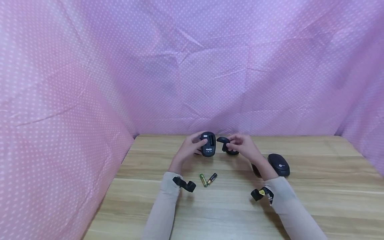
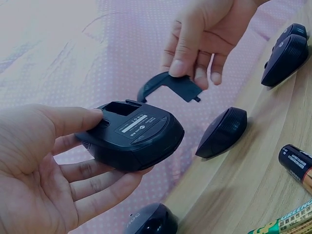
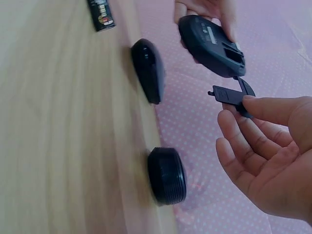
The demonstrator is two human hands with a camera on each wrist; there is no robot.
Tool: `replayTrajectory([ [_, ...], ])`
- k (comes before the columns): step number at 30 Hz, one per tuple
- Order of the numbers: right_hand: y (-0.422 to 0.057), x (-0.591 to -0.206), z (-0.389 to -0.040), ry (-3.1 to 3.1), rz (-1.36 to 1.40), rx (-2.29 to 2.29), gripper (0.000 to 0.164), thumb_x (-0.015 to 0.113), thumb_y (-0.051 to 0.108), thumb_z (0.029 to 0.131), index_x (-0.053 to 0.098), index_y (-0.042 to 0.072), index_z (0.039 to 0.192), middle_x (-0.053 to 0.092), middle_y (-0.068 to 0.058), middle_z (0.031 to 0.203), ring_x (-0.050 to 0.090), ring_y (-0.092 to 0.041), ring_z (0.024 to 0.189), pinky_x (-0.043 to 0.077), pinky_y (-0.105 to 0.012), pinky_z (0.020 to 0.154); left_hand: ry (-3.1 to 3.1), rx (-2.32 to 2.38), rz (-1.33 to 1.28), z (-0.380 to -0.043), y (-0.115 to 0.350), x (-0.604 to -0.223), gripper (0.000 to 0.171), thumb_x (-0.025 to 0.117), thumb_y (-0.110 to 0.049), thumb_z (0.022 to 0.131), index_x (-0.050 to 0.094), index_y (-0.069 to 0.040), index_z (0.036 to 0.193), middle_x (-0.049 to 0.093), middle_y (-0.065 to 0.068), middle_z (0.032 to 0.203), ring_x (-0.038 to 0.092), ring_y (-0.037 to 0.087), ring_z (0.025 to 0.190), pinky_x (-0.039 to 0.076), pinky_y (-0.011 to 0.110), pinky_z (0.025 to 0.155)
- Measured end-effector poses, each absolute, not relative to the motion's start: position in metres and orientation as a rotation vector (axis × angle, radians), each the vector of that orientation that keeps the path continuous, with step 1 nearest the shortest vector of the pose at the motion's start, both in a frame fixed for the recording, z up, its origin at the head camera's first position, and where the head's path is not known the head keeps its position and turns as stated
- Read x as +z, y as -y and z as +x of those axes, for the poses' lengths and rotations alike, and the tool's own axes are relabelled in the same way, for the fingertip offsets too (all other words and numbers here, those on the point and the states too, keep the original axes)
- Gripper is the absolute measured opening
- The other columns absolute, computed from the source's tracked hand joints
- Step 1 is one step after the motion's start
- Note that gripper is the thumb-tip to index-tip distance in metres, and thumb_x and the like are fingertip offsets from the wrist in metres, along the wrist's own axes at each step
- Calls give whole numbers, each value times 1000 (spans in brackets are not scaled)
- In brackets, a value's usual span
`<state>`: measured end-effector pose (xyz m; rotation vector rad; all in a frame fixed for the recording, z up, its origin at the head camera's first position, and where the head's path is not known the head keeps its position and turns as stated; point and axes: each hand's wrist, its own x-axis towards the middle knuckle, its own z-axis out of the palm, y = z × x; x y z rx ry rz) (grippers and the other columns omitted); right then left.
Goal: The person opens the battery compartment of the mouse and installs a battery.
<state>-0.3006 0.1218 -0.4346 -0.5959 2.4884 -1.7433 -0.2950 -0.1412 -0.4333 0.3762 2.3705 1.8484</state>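
Note:
My left hand (image 1: 189,146) grips a black computer mouse (image 2: 141,131) turned underside up, thumb on its base and fingers beneath. In the left wrist view, its battery compartment (image 2: 121,108) is uncovered and looks vacant. Between thumb and fingers, my right hand (image 3: 273,151) pinches the black battery cover (image 3: 228,95), a flat tongue with a curved end. The cover is held just to the right of the mouse in the head view. Nearer the body, a green battery (image 1: 203,180) and a black battery (image 1: 212,178) lie on the table, ends close together.
Another black mouse (image 1: 233,152) sits on the wooden table (image 1: 228,213) below the right hand. Farther right stands a black mouse (image 1: 279,165), with a further dark mouse (image 1: 256,170) partly hidden by the right forearm. Pink dotted cloth (image 1: 192,83) hangs behind the table.

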Motion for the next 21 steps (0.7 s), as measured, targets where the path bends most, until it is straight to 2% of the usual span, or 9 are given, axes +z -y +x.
replayTrajectory([
  [3,-123,-437,-300,-2488,-589,-1678,26,71,2,93,65,-12,114,75,-27,98,68,-3,75,56,-23,68,-2354,1864,367,-294,141,-433,46,63,-20,101,56,-16,146,66,24,124,71,22,90,64,35,74],
  [6,-125,-438,-297,-2479,-614,-1608,24,70,1,93,65,-12,112,75,-25,95,68,-8,76,57,-26,68,-2343,1873,364,-293,140,-433,46,64,-20,101,55,-15,146,66,25,123,71,21,87,64,35,73],
  [11,-129,-444,-296,-2505,-681,-1452,18,71,2,92,68,-7,107,76,-19,90,67,-16,80,50,-22,73,-2324,1879,371,-294,141,-434,46,63,-18,101,56,-13,146,67,23,120,70,18,84,64,33,71],
  [14,-131,-448,-296,-2523,-711,-1364,15,72,4,92,70,-3,106,76,-14,87,64,-15,80,44,-20,74,-2319,1872,372,-295,141,-435,45,63,-18,101,56,-14,145,67,21,116,69,17,83,64,33,71],
  [18,-133,-452,-294,-2515,-764,-1291,15,72,4,93,70,-2,106,75,-11,86,63,-13,79,46,-20,73,-2334,1852,376,-295,141,-436,46,65,-21,100,57,-16,145,66,20,116,69,17,85,64,34,72],
  [21,-134,-454,-292,-2503,-792,-1253,15,71,4,93,70,-2,106,74,-9,84,62,-12,77,46,-20,70,-2348,1844,388,-295,140,-436,46,65,-22,100,57,-16,146,67,22,122,69,19,89,64,35,73],
])
